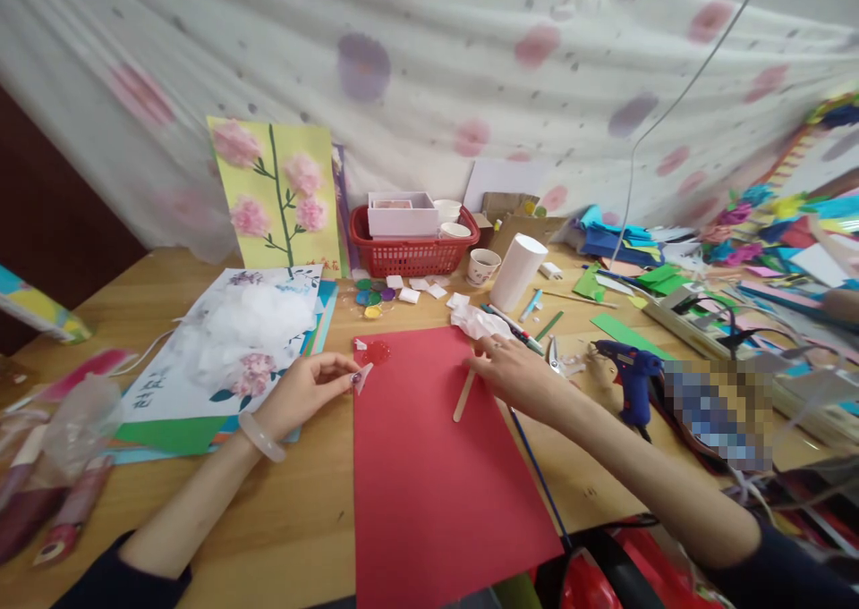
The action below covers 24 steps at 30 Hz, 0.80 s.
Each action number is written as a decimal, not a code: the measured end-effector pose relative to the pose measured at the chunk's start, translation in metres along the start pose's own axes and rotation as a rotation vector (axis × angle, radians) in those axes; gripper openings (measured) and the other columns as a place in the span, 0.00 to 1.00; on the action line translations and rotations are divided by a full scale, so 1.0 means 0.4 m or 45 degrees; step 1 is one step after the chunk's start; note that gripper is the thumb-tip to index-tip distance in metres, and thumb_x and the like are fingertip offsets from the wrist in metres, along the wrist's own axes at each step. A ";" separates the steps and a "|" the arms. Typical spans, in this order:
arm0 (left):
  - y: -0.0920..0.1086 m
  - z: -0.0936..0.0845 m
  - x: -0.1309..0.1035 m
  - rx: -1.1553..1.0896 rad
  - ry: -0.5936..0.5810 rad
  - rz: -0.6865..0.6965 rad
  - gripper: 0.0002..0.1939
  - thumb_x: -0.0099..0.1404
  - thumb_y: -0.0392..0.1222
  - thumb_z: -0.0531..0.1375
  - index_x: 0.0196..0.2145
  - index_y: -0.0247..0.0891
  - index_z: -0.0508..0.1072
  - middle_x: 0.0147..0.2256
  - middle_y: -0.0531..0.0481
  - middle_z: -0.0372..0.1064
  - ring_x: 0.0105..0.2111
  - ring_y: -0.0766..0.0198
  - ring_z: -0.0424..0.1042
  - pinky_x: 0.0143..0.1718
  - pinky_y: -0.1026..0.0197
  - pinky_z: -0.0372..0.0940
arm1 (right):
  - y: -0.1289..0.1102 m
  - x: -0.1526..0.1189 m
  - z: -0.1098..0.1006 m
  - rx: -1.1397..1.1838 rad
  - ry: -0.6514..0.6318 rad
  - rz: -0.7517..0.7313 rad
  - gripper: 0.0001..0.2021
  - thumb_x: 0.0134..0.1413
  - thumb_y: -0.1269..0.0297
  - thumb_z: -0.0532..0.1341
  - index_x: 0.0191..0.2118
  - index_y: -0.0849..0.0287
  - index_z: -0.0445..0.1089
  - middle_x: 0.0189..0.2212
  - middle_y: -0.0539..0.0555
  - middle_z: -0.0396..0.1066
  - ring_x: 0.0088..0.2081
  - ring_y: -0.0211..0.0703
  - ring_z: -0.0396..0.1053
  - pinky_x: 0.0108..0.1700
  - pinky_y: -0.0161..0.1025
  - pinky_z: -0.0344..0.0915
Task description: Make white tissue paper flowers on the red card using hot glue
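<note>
My left hand (312, 384), with a pale bangle at the wrist, pinches a small whitish piece (363, 377) at the left edge of the red paper sheet (422, 484). What that piece is made of is too small to tell. Over the sheet's upper right edge, my right hand (514, 372) has its fingers closed at the upper end of a flat wooden craft stick (463, 399). A crumpled white tissue (481, 320) lies just beyond those fingers. On the sheet's upper left corner sits a red round transparent thing (376, 351).
Cotton wool (255, 318) covers a flower picture at left. Behind stand a yellow flower card (312, 157), a red basket (409, 256), a paper cup (481, 269) and a white roll (520, 269). At right lie scissors (554, 356), a blue glue gun (631, 376) and a power strip (691, 323).
</note>
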<state>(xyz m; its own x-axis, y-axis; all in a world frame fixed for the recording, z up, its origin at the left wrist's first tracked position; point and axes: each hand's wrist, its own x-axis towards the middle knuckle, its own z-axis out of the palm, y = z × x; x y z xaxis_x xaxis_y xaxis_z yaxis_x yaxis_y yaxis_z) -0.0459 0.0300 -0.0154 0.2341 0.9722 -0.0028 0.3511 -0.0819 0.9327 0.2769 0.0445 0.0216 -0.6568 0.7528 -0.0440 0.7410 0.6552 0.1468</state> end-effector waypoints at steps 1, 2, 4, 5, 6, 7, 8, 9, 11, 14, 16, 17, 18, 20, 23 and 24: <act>0.002 0.000 0.000 0.001 0.000 -0.002 0.09 0.56 0.46 0.61 0.33 0.40 0.74 0.34 0.48 0.77 0.35 0.58 0.76 0.41 0.55 0.71 | -0.006 0.011 -0.005 -0.088 -0.037 -0.095 0.12 0.60 0.77 0.54 0.44 0.61 0.72 0.42 0.63 0.70 0.43 0.51 0.67 0.41 0.42 0.59; 0.004 -0.001 -0.001 0.002 -0.002 -0.004 0.09 0.56 0.46 0.61 0.33 0.40 0.74 0.34 0.48 0.77 0.35 0.58 0.76 0.40 0.55 0.71 | -0.010 0.022 -0.009 -0.162 -0.069 -0.188 0.11 0.61 0.76 0.54 0.41 0.62 0.73 0.40 0.63 0.71 0.42 0.51 0.67 0.40 0.43 0.59; 0.005 -0.002 -0.001 0.012 -0.005 -0.009 0.10 0.56 0.47 0.61 0.33 0.40 0.75 0.35 0.48 0.77 0.35 0.58 0.76 0.40 0.56 0.71 | -0.014 0.039 -0.012 -0.261 -0.097 -0.347 0.11 0.63 0.75 0.53 0.38 0.62 0.73 0.37 0.61 0.72 0.39 0.49 0.67 0.38 0.42 0.58; 0.004 -0.003 0.000 0.018 -0.003 -0.013 0.11 0.55 0.48 0.61 0.33 0.40 0.75 0.35 0.48 0.77 0.35 0.58 0.76 0.39 0.56 0.71 | -0.013 0.045 -0.010 -0.293 -0.091 -0.403 0.10 0.63 0.75 0.54 0.38 0.62 0.73 0.36 0.60 0.72 0.38 0.48 0.67 0.37 0.42 0.57; 0.002 -0.004 0.001 0.024 0.001 -0.019 0.11 0.55 0.48 0.61 0.33 0.40 0.74 0.35 0.48 0.77 0.35 0.58 0.76 0.39 0.56 0.71 | -0.011 0.049 -0.006 -0.317 -0.075 -0.441 0.10 0.63 0.75 0.54 0.38 0.62 0.72 0.35 0.59 0.72 0.37 0.47 0.67 0.36 0.41 0.57; -0.001 -0.006 0.003 0.028 0.006 -0.024 0.11 0.55 0.49 0.61 0.33 0.40 0.74 0.35 0.48 0.77 0.35 0.58 0.76 0.39 0.56 0.71 | -0.007 0.052 0.000 -0.338 -0.059 -0.467 0.09 0.63 0.75 0.55 0.38 0.62 0.72 0.34 0.58 0.72 0.36 0.46 0.67 0.36 0.41 0.56; -0.006 -0.007 0.005 0.029 0.011 -0.029 0.12 0.55 0.49 0.61 0.33 0.39 0.74 0.35 0.48 0.77 0.35 0.58 0.76 0.38 0.56 0.70 | -0.002 0.054 0.007 -0.357 -0.050 -0.491 0.08 0.62 0.75 0.55 0.37 0.62 0.72 0.34 0.58 0.73 0.35 0.45 0.67 0.35 0.41 0.56; -0.010 -0.009 0.007 0.026 0.014 -0.033 0.13 0.55 0.50 0.61 0.34 0.39 0.74 0.35 0.47 0.77 0.35 0.58 0.76 0.38 0.56 0.70 | 0.003 0.056 0.014 -0.378 -0.050 -0.511 0.07 0.62 0.74 0.56 0.37 0.62 0.71 0.33 0.57 0.73 0.35 0.45 0.67 0.35 0.40 0.55; -0.017 -0.011 0.012 0.004 0.019 -0.047 0.15 0.55 0.51 0.61 0.35 0.38 0.74 0.35 0.47 0.76 0.35 0.58 0.76 0.37 0.57 0.70 | 0.013 0.060 0.026 -0.420 -0.087 -0.547 0.07 0.63 0.73 0.56 0.36 0.63 0.71 0.32 0.57 0.73 0.33 0.44 0.68 0.33 0.40 0.54; -0.015 -0.012 0.018 -0.020 0.042 -0.080 0.16 0.54 0.52 0.61 0.35 0.37 0.74 0.34 0.47 0.76 0.34 0.58 0.75 0.36 0.57 0.70 | 0.020 0.067 0.026 -0.449 -0.174 -0.553 0.08 0.63 0.72 0.55 0.35 0.64 0.70 0.30 0.57 0.73 0.31 0.44 0.69 0.31 0.40 0.54; -0.006 -0.012 0.022 -0.017 0.061 -0.096 0.15 0.53 0.51 0.61 0.34 0.37 0.74 0.32 0.48 0.75 0.32 0.59 0.75 0.35 0.58 0.69 | 0.016 0.070 0.011 -0.446 -0.230 -0.524 0.08 0.64 0.73 0.54 0.36 0.64 0.70 0.30 0.58 0.73 0.31 0.45 0.71 0.31 0.41 0.54; 0.000 -0.013 0.025 -0.017 0.074 -0.099 0.15 0.53 0.50 0.61 0.33 0.37 0.74 0.31 0.49 0.75 0.31 0.59 0.75 0.35 0.58 0.69 | 0.010 0.069 0.000 -0.443 -0.257 -0.507 0.09 0.64 0.73 0.53 0.37 0.64 0.70 0.31 0.58 0.74 0.32 0.46 0.71 0.31 0.41 0.55; 0.006 -0.015 0.028 -0.022 0.087 -0.101 0.14 0.52 0.49 0.61 0.32 0.37 0.74 0.30 0.50 0.74 0.30 0.60 0.74 0.34 0.58 0.69 | 0.004 0.068 -0.013 -0.432 -0.283 -0.485 0.09 0.63 0.74 0.53 0.37 0.65 0.71 0.31 0.58 0.74 0.33 0.47 0.72 0.31 0.41 0.56; 0.015 -0.020 0.037 -0.050 0.109 -0.105 0.13 0.52 0.49 0.61 0.31 0.37 0.73 0.29 0.50 0.74 0.29 0.60 0.74 0.34 0.58 0.69 | -0.011 0.061 -0.040 -0.358 -0.323 -0.419 0.07 0.60 0.73 0.55 0.38 0.65 0.71 0.32 0.58 0.74 0.35 0.48 0.73 0.32 0.41 0.58; 0.016 -0.029 0.051 -0.146 0.076 -0.103 0.13 0.51 0.48 0.62 0.32 0.37 0.72 0.28 0.51 0.73 0.29 0.62 0.73 0.35 0.58 0.69 | -0.032 0.051 -0.065 -0.190 -0.363 -0.305 0.07 0.53 0.68 0.61 0.38 0.63 0.72 0.35 0.59 0.74 0.37 0.50 0.73 0.34 0.41 0.60; 0.013 -0.031 0.056 -0.193 0.055 -0.096 0.14 0.52 0.48 0.63 0.33 0.36 0.72 0.28 0.51 0.73 0.29 0.62 0.73 0.35 0.58 0.69 | -0.037 0.050 -0.068 -0.163 -0.376 -0.298 0.07 0.53 0.68 0.61 0.38 0.63 0.72 0.35 0.59 0.74 0.37 0.50 0.73 0.35 0.41 0.61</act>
<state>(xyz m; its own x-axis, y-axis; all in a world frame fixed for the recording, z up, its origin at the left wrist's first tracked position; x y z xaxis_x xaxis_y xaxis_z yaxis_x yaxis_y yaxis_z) -0.0502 0.0540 -0.0059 0.1718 0.9831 -0.0625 0.2244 0.0227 0.9742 0.2491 0.0481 0.0452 -0.7237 0.5821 -0.3708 0.5404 0.8121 0.2201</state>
